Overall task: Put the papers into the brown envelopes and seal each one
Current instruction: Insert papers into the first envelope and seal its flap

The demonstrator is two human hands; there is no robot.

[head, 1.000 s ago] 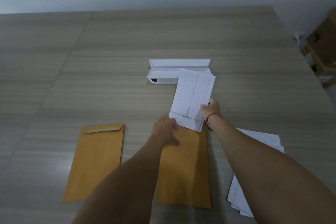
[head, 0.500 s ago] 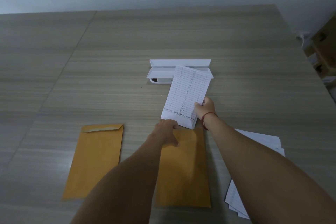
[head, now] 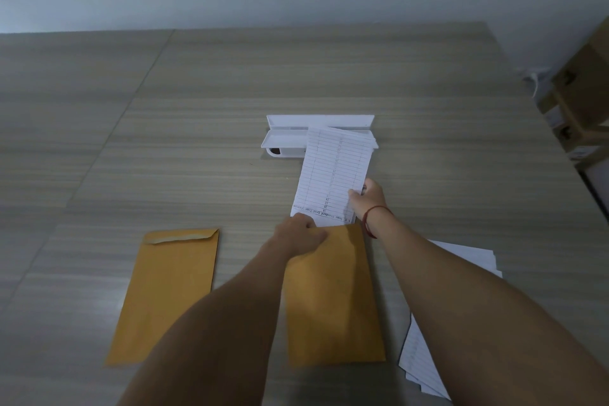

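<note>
A folded lined paper is pinched at its right edge by my right hand; its near end sits at the mouth of a brown envelope lying in front of me. My left hand grips the top left of that envelope at its opening. A second brown envelope lies flat to the left, its flap folded down. A stack of white papers lies at the right, partly hidden by my right forearm.
A white plastic case with its lid open lies on the wooden table behind the paper. Cardboard boxes stand off the table's right edge. A wall runs along the far edge.
My right hand has drawn the paper nearer and slightly left, so its lower end now meets the envelope's mouth. My left hand stays at the opening.
</note>
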